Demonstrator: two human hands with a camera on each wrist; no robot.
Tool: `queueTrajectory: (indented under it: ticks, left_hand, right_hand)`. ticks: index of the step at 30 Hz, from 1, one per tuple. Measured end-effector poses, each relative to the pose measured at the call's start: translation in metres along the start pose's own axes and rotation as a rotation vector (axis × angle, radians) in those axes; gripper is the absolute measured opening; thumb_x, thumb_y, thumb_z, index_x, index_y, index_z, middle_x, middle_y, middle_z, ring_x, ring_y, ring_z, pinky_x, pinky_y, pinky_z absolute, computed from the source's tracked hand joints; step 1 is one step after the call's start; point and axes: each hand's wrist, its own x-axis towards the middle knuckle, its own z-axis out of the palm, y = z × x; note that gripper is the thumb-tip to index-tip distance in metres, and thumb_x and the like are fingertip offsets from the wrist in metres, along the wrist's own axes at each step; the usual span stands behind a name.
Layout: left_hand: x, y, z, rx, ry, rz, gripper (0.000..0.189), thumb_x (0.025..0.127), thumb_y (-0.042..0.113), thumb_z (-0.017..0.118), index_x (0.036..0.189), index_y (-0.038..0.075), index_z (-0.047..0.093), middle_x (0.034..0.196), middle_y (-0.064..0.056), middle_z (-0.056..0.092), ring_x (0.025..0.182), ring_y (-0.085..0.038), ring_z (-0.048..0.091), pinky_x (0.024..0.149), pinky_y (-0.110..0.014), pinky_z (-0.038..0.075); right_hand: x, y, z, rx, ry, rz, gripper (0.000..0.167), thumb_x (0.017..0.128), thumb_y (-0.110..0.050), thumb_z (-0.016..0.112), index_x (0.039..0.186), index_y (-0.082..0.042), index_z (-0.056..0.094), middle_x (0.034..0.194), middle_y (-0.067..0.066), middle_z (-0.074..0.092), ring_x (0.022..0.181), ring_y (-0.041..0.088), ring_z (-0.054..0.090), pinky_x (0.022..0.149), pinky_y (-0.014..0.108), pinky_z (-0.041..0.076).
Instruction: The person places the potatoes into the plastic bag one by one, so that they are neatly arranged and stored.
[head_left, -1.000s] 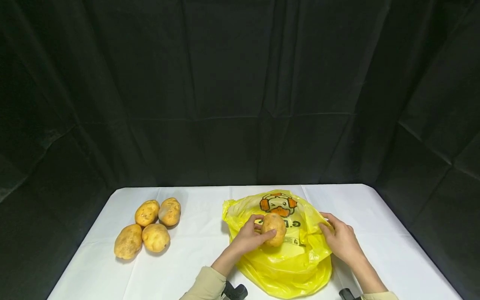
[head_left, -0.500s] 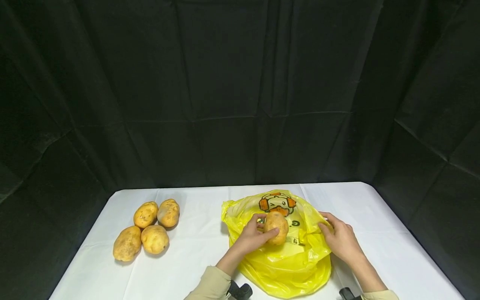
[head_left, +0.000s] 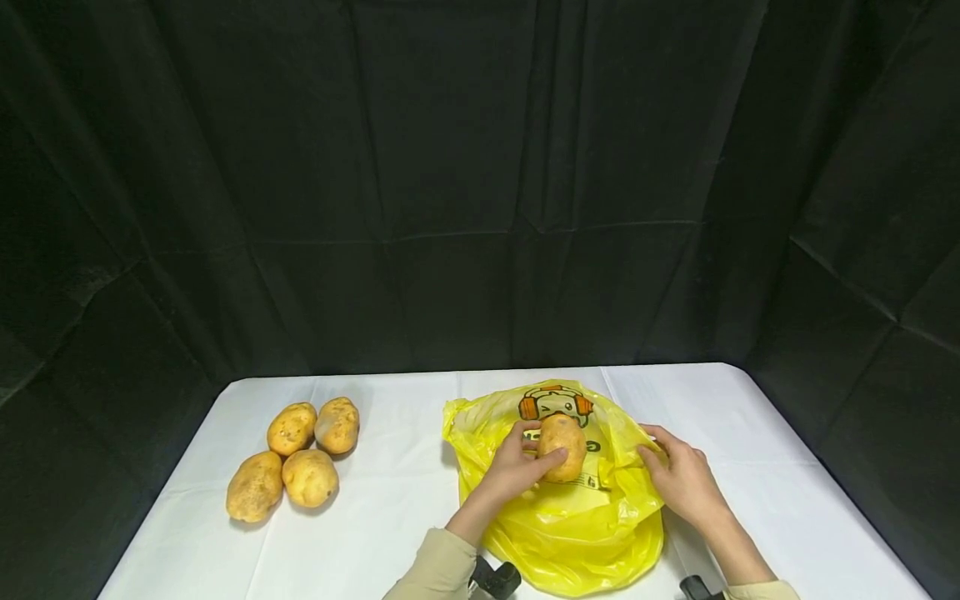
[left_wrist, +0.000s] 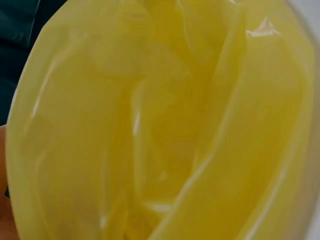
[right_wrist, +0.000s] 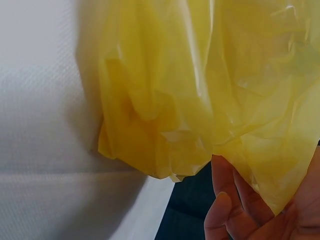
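In the head view, my left hand [head_left: 513,469] grips a potato [head_left: 562,448] between thumb and fingers, over the mouth of a yellow plastic bag [head_left: 577,550]. A duck with orange headphones is printed on the bag, partly covered by the potato. My right hand [head_left: 681,477] pinches the bag's right edge and holds it up. From the right wrist, the bag [right_wrist: 160,100] hangs in folds with its corner in the right hand's fingers [right_wrist: 235,210]. Yellow film [left_wrist: 165,120] fills the left wrist view and hides the potato there.
Several potatoes [head_left: 311,478] lie grouped at the left of the white-covered table [head_left: 397,450]. Black curtain [head_left: 450,300] stands behind the table and along its sides. A black wrist mount [head_left: 497,578] shows beside the left sleeve.
My left hand has moved to the right and slightly farther from me with the potato, deeper over the bag's mouth. The right hand keeps its hold on the bag's edge.
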Motion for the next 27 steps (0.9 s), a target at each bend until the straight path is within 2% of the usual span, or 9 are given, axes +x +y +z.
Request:
queueTrajectory:
  ticks: [7,19,24,27]
  left_hand:
    - [0.004,-0.001,0.007,-0.002,0.033,-0.001,0.06,0.085,0.027,0.077,0.134,0.008,0.048,0.108,-0.011,0.06,0.084,-0.018,0.062,0.067,-0.033,0.053]
    - [0.013,-0.007,0.015,-0.018,0.064,0.004,0.056,0.084,0.024,0.079,0.13,0.009,0.05,0.104,-0.01,0.064,0.085,-0.018,0.064,0.066,-0.031,0.053]
    - [0.017,-0.007,0.02,-0.017,0.082,0.015,0.056,0.085,0.025,0.078,0.129,0.009,0.05,0.105,-0.01,0.064,0.089,-0.019,0.064,0.071,-0.034,0.054]
    - [0.019,-0.005,0.022,-0.014,0.104,0.0,0.055,0.084,0.028,0.079,0.128,0.011,0.051,0.107,-0.01,0.063,0.093,-0.021,0.064,0.075,-0.036,0.054]
  right_hand:
    - [-0.001,0.0,-0.001,0.005,-0.007,0.02,0.034,0.1,-0.008,0.055,0.133,0.0,0.054,0.127,0.027,0.058,0.114,0.043,0.055,0.096,0.061,0.04]
    - [-0.002,0.002,-0.002,-0.001,0.029,-0.019,0.032,0.098,-0.006,0.056,0.13,0.0,0.057,0.124,0.026,0.06,0.114,0.044,0.056,0.095,0.062,0.041]
    - [-0.002,0.004,-0.003,-0.001,0.039,-0.024,0.032,0.098,-0.006,0.057,0.129,-0.001,0.058,0.123,0.026,0.061,0.112,0.043,0.057,0.094,0.061,0.042]
    - [-0.003,0.004,-0.004,0.003,0.042,-0.028,0.032,0.098,-0.006,0.057,0.129,0.0,0.058,0.123,0.026,0.061,0.11,0.041,0.058,0.094,0.061,0.042]
